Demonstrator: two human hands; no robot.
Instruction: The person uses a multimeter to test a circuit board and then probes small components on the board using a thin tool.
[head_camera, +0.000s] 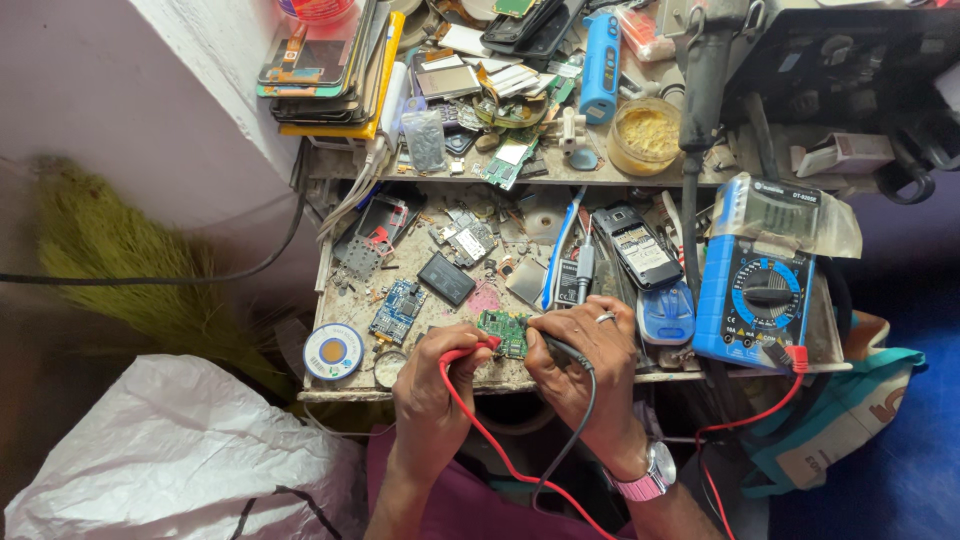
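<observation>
Circuit board (503, 331) — between both hands | left fingers (462, 345) clamp red probe (478, 348) | right fingers (560, 335) clamp black probe (562, 348)

L hand (432, 385) pinches red probe (468, 351), tip on green circuit board (503, 331) | R hand (588, 355) grips black probe (560, 348), tip at same board | blue multimeter (757, 298) just R of hands, red lead plugged in | solder spool (333, 351) L on cluttered desk (345, 305), phone parts all over
</observation>
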